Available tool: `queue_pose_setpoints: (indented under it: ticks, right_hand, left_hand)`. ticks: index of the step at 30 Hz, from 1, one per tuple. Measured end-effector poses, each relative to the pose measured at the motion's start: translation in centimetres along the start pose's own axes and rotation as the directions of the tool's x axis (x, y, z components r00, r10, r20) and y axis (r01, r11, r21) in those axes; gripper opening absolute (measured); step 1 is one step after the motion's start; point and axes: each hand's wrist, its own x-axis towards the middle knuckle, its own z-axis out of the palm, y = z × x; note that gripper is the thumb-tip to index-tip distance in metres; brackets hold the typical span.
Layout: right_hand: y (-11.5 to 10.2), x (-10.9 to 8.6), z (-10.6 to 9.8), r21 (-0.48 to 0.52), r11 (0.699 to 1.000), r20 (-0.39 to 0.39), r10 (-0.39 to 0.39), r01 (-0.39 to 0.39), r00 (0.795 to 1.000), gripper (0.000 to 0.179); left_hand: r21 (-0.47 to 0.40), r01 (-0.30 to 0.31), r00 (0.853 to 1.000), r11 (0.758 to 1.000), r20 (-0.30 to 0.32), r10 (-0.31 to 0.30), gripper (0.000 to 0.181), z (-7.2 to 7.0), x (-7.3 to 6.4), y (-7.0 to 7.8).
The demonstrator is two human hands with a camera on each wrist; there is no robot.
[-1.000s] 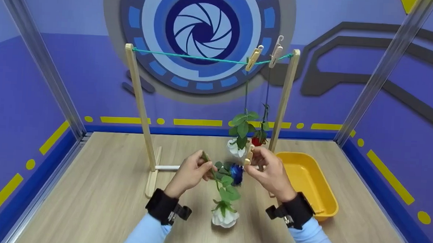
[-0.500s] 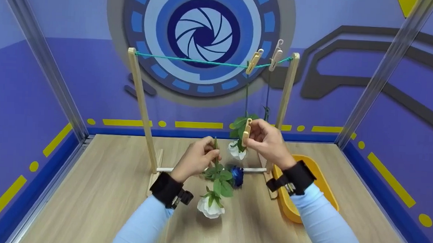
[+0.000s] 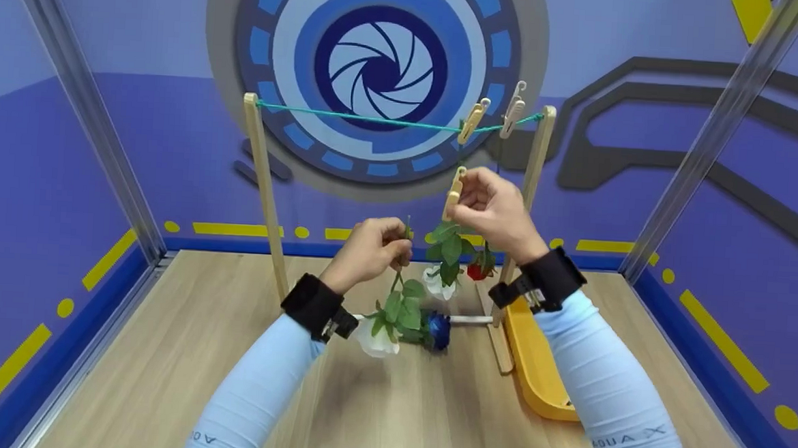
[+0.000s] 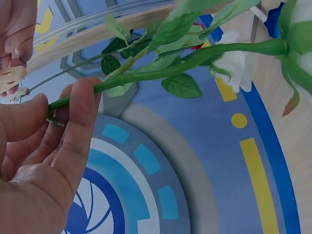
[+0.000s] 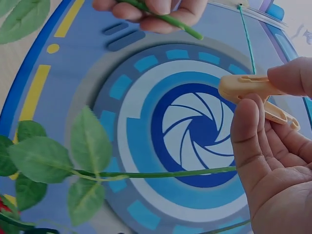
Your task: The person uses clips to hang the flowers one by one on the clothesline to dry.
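- Left hand (image 3: 370, 250) pinches a white rose (image 3: 377, 337) near its stem end, likely so it hangs head-down.
- Right hand (image 3: 496, 212) pinches a clothespin (image 3: 453, 194) below the green line (image 3: 357, 117), probably for squeezing.
- Near the line's right end, a hung white rose (image 3: 439, 283) and red rose (image 3: 477, 272) could obstruct.
- Toward the table's (image 3: 430, 417) far edge, a blue rose (image 3: 438, 331); at right, a yellow tray (image 3: 540, 405).

Forward-downward head view, close wrist views
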Motion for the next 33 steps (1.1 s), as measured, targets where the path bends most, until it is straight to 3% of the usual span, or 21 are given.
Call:
queue_pose_setpoints:
  ticks: [9,16,24,33]
  right_hand:
    - [-1.8,3.3,-0.4,-0.004,1.000,-0.050,-0.029,0.029,0.998,0.029]
    - [-2.5,5.2,-0.1,-0.061,0.998,-0.112,-0.041,0.034,0.993,0.031]
    - [-3.4,7.4,1.1,-0.104,0.992,-0.227,-0.095,0.073,0.969,0.024]
    - [-3.9,9.3,2.2,-0.124,0.991,-0.303,-0.086,0.050,0.949,0.020]
  left_hand:
    - [0.063,0.014,1.000,0.998,0.007,-0.015,0.015,-1.5,2.0,1.2]
    - [0.071,0.047,0.994,0.996,-0.103,-0.039,0.015,-2.5,4.3,2.0]
    - [0.053,0.041,0.972,0.998,-0.232,-0.028,0.012,-3.2,6.4,2.1]
    - [0.050,0.064,0.957,0.997,-0.287,-0.047,0.014,-3.3,8.3,1.8]
